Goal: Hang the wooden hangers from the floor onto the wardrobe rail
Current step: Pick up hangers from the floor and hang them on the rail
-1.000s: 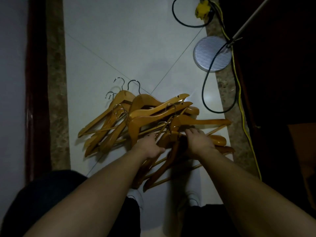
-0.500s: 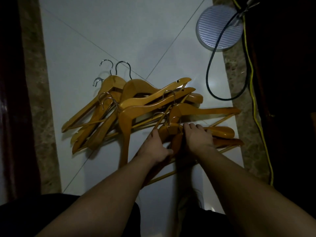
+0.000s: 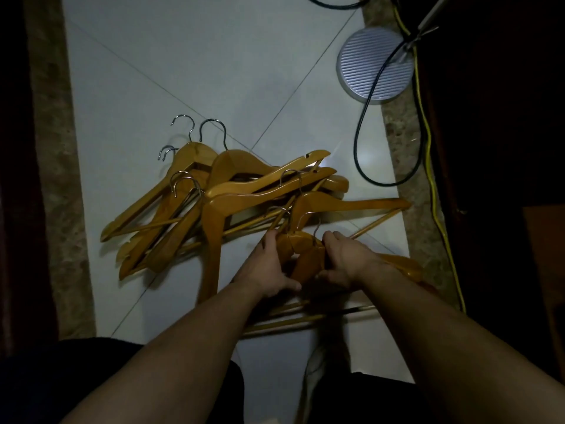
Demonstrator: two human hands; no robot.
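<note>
Several wooden hangers with metal hooks lie in a loose pile (image 3: 232, 194) on the white tiled floor. At the pile's near right side, my left hand (image 3: 269, 267) and my right hand (image 3: 345, 258) both grip the necks of a small bunch of hangers (image 3: 301, 255), whose hooks stick up between my fingers. The bars of that bunch run under my forearms. The wardrobe rail is out of view.
A round ribbed silver lamp base (image 3: 376, 68) stands at the upper right with a black cable (image 3: 360, 154) looping across the floor and a yellow cable (image 3: 428, 166) along the dark right side. Speckled stone borders (image 3: 55, 179) flank the tiles.
Both hands have closed tighter around the bunch of hangers and drawn it slightly toward me. The view has shifted with my head.
</note>
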